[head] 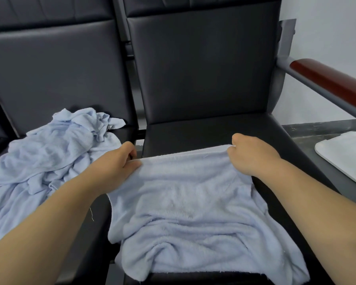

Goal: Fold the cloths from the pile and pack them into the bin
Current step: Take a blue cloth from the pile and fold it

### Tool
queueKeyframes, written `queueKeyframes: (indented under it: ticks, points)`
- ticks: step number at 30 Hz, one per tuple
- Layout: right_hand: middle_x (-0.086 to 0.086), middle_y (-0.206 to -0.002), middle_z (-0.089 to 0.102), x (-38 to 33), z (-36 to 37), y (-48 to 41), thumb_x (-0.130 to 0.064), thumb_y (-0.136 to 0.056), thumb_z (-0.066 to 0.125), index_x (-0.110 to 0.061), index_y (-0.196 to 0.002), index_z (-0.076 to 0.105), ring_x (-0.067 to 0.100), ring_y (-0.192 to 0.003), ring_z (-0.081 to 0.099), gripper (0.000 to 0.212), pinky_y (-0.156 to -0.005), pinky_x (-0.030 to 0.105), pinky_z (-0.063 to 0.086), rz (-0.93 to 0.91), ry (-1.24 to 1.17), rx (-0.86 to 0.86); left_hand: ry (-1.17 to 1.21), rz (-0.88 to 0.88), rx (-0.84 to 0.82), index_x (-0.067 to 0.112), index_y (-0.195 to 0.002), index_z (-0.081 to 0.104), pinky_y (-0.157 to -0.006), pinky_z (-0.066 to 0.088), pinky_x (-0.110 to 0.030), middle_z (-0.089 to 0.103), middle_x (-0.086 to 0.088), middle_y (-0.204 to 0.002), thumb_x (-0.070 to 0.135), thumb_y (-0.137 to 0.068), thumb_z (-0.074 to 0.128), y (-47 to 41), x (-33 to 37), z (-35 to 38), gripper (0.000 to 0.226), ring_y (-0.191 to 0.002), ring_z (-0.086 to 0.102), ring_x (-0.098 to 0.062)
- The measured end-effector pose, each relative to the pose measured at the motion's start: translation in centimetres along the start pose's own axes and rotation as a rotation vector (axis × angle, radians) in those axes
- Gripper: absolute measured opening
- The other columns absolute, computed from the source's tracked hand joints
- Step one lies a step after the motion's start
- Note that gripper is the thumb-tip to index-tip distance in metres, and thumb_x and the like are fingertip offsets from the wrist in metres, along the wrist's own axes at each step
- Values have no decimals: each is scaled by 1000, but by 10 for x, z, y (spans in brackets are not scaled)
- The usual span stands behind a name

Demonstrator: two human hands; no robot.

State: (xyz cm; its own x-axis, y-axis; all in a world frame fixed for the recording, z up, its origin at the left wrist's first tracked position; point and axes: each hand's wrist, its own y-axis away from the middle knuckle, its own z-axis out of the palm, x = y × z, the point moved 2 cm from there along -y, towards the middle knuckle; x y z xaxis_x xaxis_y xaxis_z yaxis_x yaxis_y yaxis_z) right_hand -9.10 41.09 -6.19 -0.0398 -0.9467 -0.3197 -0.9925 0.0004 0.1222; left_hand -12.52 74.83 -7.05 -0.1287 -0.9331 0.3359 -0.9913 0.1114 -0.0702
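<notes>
On the right-hand chair seat a pale blue cloth lies spread, its near hem drooping over the front edge. The left hand and right hand each pinch a far corner, drawing that hem taut, I'd guess to square it flat before folding. The pile of matching cloths lies rumpled on the neighbouring seat. A flat white thing lies off to the right; whether it belongs to the bin I cannot tell. No label or writing shows.

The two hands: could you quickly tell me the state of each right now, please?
Left hand: pinching the cloth's far edge.
Right hand: pinching the same edge.
</notes>
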Motion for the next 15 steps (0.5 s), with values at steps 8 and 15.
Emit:
queueKeyframes:
  ticks: [8, 15]
  points:
    - [6, -89, 59, 12, -13, 10, -19, -106, 38, -20, -94, 49, 19, -72, 52, 16, -61, 35, 42, 9, 13, 10, -129, 36, -71, 22, -87, 52, -67, 41, -30, 61, 5, -77, 35, -102, 53, 13, 10, -8, 19, -72, 56, -14]
    - [9, -88, 64, 31, -13, 7, -11, -99, 49, -10, -86, 64, 23, -71, 53, 19, -62, 34, 43, 137, -112, -42, -184, -183, 32, 31, -81, 51, -60, 37, -30, 61, 7, -73, 29, -99, 52, 22, 2, -12, 19, -71, 55, -14]
